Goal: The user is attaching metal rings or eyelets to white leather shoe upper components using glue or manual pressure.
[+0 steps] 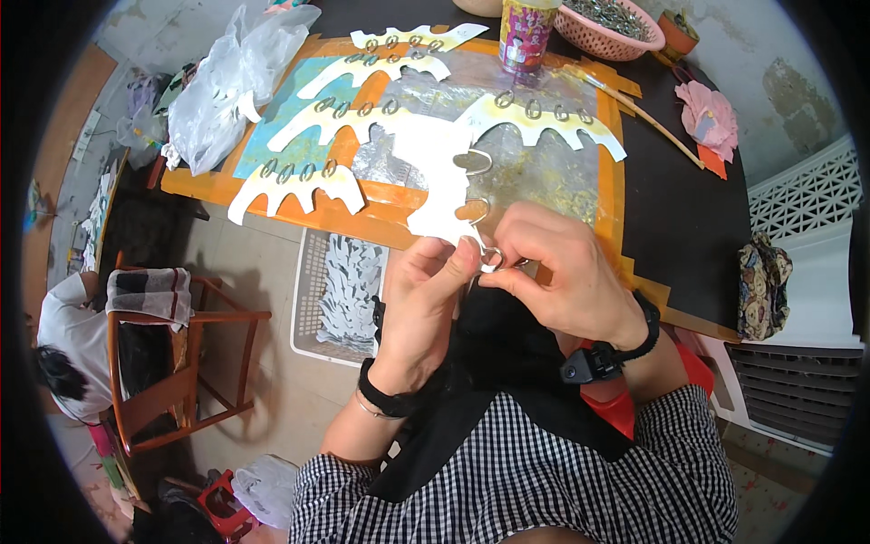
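At the near edge of the table [675, 213], the left hand [421, 295] pinches one white scalloped piece [437, 168]; the right hand [564, 272], thumb and forefinger together, grips one metal loop [498, 257]. Five similar pieces [294, 190] lie beyond.

A: Right in the middle, the right hand [566, 272] pinches a tiny metal piece [522, 264], and fingertips swallow most of it. Too small to tell its shape!
B: And there, the left hand [428, 288] covers the lower end of the white strip [439, 172], glare bleaching its surface!
A: Up top, the frame slices off the printed cup's [526, 38] rim!
B: The pink basket [603, 45] too, its metal bits [612, 13] blurring together!
A: Below, the bench [675, 208] hides the white crate's [303, 304] far end!
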The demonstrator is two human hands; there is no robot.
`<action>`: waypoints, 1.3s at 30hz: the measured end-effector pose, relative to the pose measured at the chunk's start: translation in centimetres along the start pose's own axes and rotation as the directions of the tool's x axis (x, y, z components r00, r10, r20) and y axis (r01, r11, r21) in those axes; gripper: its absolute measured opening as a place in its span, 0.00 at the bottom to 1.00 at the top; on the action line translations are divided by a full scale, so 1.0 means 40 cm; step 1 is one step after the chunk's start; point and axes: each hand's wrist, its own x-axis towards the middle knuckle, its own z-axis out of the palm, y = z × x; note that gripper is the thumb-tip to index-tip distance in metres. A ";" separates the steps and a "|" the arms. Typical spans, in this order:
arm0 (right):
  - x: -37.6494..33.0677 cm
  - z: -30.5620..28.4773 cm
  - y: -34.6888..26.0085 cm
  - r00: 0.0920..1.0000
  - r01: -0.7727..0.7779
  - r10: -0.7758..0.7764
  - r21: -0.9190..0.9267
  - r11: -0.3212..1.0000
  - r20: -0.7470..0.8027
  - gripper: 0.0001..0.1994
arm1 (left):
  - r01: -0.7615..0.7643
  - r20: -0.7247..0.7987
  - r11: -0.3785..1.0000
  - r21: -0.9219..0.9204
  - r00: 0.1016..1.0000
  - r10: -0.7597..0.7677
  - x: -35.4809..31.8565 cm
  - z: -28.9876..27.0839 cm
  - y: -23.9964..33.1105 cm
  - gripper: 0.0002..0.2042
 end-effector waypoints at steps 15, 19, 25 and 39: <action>-0.028 -0.012 0.072 0.953 -0.302 0.253 0.524 0.796 0.164 0.09 | -0.021 0.087 0.974 0.227 0.996 0.001 0.039 -0.036 -0.006 0.07; -0.032 -0.044 0.056 0.870 -0.485 0.366 0.711 0.509 0.331 0.11 | -0.160 0.113 0.976 0.148 0.983 0.144 0.049 -0.014 -0.006 0.08; -0.017 -0.010 0.037 0.851 -0.446 0.501 0.722 0.529 0.159 0.09 | -0.126 0.127 0.930 0.346 0.988 0.086 0.049 -0.023 -0.004 0.05; -0.035 0.070 0.027 0.850 -0.055 0.393 0.682 0.729 -0.352 0.03 | -0.386 0.232 0.816 0.429 0.921 0.314 0.030 0.022 -0.032 0.08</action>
